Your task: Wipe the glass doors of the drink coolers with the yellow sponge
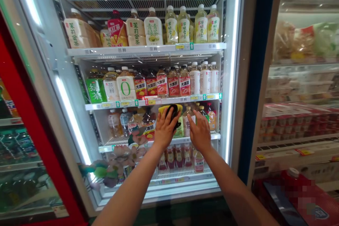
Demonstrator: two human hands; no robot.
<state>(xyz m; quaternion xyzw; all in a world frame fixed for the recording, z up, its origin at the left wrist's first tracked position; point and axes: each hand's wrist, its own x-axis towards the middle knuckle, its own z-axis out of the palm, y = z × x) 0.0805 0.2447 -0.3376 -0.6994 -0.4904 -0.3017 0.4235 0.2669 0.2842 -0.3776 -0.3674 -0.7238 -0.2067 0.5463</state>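
A glass door (148, 60) of a drinks cooler stands in front of me, with flower decoration (113, 166) low on its left. My left hand (165, 130) presses a yellow and black cloth (172, 109) against the glass, its fingers reaching over the bunched dark part. To the right of it is my right hand (200, 130), fingers apart and raised at the glass, with nothing in them. Behind the pane, bottles (173, 83) line the shelves, and those straight behind my hands are partly hidden.
Lit strips run down both sides of the cooler. On the left is a red-framed cooler (34, 113) with more bottles. An open chilled shelf (299, 144) with packed goods stands on the right, and a red box (315, 194) sits at the lower right.
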